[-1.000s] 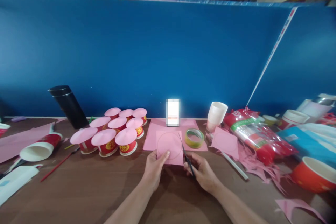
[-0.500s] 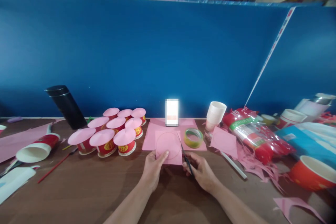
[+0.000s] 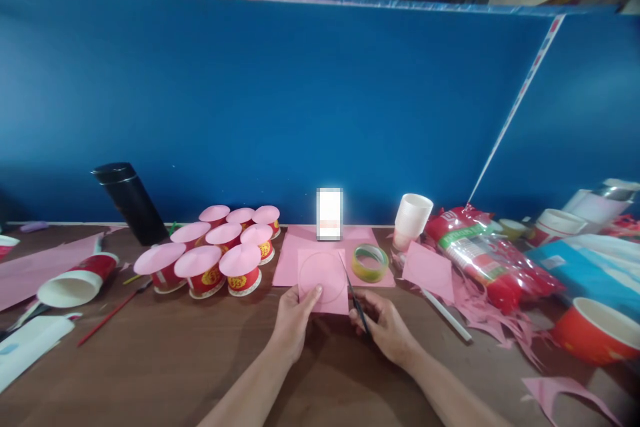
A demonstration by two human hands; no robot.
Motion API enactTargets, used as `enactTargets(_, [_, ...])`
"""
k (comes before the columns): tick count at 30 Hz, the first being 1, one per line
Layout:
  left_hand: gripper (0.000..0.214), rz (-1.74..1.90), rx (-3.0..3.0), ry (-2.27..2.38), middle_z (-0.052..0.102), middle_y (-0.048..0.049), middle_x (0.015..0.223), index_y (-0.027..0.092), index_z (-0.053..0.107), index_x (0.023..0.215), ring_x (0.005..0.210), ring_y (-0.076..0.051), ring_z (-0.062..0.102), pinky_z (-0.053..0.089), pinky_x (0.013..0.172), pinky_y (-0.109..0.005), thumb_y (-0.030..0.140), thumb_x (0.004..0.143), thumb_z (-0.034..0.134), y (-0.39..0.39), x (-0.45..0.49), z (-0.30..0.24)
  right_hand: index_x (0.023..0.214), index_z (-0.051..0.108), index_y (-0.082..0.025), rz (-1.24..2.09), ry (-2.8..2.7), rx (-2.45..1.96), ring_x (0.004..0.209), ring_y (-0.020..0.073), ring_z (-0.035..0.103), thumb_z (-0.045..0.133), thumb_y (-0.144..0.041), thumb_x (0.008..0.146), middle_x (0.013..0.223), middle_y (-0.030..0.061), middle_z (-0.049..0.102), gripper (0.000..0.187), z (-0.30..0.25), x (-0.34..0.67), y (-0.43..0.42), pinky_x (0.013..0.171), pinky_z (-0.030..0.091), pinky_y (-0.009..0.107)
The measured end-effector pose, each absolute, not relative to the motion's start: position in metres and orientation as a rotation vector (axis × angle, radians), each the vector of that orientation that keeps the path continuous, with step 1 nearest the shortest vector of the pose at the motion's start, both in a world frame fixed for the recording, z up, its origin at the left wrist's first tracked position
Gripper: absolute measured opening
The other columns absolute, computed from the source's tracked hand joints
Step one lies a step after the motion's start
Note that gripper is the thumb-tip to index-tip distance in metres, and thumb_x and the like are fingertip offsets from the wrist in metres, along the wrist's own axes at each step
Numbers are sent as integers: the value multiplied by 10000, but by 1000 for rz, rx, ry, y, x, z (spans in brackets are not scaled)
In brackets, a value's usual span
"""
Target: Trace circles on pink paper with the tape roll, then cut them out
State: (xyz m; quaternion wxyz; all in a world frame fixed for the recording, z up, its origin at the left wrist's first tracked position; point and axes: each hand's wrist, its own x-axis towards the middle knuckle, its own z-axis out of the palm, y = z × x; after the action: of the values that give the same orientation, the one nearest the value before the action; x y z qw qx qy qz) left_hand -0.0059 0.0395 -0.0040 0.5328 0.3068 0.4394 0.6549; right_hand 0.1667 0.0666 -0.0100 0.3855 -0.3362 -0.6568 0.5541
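Note:
My left hand (image 3: 294,320) pinches the lower left of a square of pink paper (image 3: 325,277), with the thumb on top. A circle is drawn on that square. My right hand (image 3: 380,327) is closed round the dark handles of a pair of scissors (image 3: 358,307), and their blades point away from me along the square's right edge. Whether the blades touch the paper I cannot tell. Behind the square lies a larger pink sheet (image 3: 293,257), with a roll of tape (image 3: 369,263) resting on its right side.
Several red paper cups topped with pink discs (image 3: 240,260) stand on the left, near a black flask (image 3: 130,203). To the right are stacked white cups (image 3: 413,217), a red plastic package (image 3: 490,257), pink scraps (image 3: 480,310), a white stick (image 3: 447,317) and an orange cup (image 3: 597,330).
The whole view has shifted slightly, with things appearing a little farther right. Both hands keep their hold, and the paper and scissors stay almost the same.

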Motion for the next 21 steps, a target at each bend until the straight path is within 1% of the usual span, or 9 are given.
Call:
enactTargets(4, [293, 1551, 740, 1052, 697, -76, 727, 117, 677, 806, 658, -185, 628, 475, 668, -301, 351, 634, 718, 39, -6, -4, 1037, 587, -140, 1367, -1715, -854, 545, 101, 462, 599, -318, 781, 674, -13, 533, 312, -5, 167, 66, 522, 420, 227])
enactTargets(10, [316, 1541, 712, 1058, 696, -74, 716, 107, 678, 807, 659, -190, 637, 481, 675, -315, 347, 610, 736, 40, -6, -2, 1055, 580, -144, 1367, -1704, -847, 553, 99, 475, 603, -326, 782, 682, -16, 531, 329, -8, 167, 67, 528, 422, 225])
enactTargets(15, [289, 1534, 728, 1041, 696, -65, 716, 116, 671, 827, 680, -190, 642, 482, 700, -316, 334, 642, 717, 39, -5, -3, 1063, 571, -137, 1370, -1703, -850, 550, 99, 469, 590, -341, 794, 673, -13, 526, 338, -10, 168, 68, 528, 431, 230])
enactTargets(21, [306, 1530, 735, 1021, 698, -90, 739, 93, 661, 846, 693, -206, 645, 491, 700, -331, 325, 654, 711, 40, -6, -5, 1054, 571, -136, 1395, -1693, -846, 538, 93, 459, 585, -338, 797, 653, -20, 512, 327, -10, 168, 68, 515, 421, 221])
